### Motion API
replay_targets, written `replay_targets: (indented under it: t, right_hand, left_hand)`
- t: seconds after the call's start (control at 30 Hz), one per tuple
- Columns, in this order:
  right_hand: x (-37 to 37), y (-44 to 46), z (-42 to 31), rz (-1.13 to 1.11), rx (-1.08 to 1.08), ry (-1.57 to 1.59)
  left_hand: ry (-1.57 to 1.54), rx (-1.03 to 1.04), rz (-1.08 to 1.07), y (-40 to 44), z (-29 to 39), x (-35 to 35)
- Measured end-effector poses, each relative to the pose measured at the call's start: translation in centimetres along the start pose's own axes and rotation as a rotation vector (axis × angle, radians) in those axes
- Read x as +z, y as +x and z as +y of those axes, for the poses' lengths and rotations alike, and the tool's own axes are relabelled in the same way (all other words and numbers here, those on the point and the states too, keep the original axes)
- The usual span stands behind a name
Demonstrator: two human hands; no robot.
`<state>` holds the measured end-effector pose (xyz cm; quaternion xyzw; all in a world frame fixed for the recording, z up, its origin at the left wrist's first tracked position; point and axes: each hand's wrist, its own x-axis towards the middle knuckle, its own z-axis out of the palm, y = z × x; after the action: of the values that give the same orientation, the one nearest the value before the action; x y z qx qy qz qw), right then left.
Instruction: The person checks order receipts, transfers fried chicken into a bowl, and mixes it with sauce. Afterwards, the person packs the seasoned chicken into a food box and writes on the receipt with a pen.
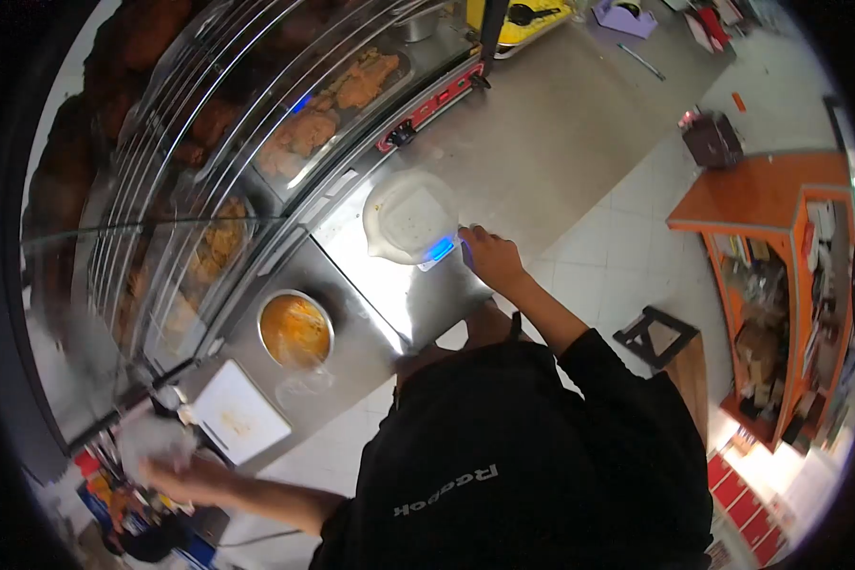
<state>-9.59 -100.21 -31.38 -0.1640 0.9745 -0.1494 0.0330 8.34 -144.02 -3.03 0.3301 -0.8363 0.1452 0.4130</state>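
A pale, spouted bowl (410,217) stands on a small scale whose display (440,249) glows blue. My right hand (491,258) is at the scale's near right edge, beside the display, its fingers stretched out and partly hidden. Far to the left, my left hand (176,475) is smeared by motion. It is close to a whitish, translucent thing (157,439), perhaps plastic; whether it grips this is unclear. Between the hands sit a round metal bowl of orange-yellow food (295,329), with clear plastic at its near rim, and a white cutting board (240,415) with crumbs on it.
A glass display case (176,180) with wire racks and trays of fried-looking food (366,81) runs along the far left side. The steel counter (541,123) extends to the upper right, where a yellow tray (518,28) stands. An orange shelf unit (750,204) and a stool (655,335) are at right.
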Motion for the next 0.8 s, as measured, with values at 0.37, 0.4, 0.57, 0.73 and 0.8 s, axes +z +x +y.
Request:
replay_targets:
  t: [0.37,0.4,0.57,0.73,0.8]
  right_hand:
    - [-20.3,1.8,0.0,-0.198,-0.222,0.974]
    - [-18.1,2.4,1.1,-0.035,-0.227,1.094]
    - [-18.8,1.5,3.0,-0.377,0.188,1.97]
    - [-21.0,2.3,2.9,-0.403,0.132,2.683]
    - [-22.0,2.6,2.9,-0.387,0.134,2.526]
  left_hand:
    - [-0.875,0.442,-0.697,-14.3,36.6,-1.4]
    - [-0.908,0.439,-0.661,-15.1,37.2,-1.4]
    - [-0.968,0.597,-0.519,-15.5,40.7,-3.8]
    - [-1.053,0.559,-0.487,-16.2,44.0,-5.6]
    - [-1.132,0.535,-0.474,-15.8,44.4,-6.3]
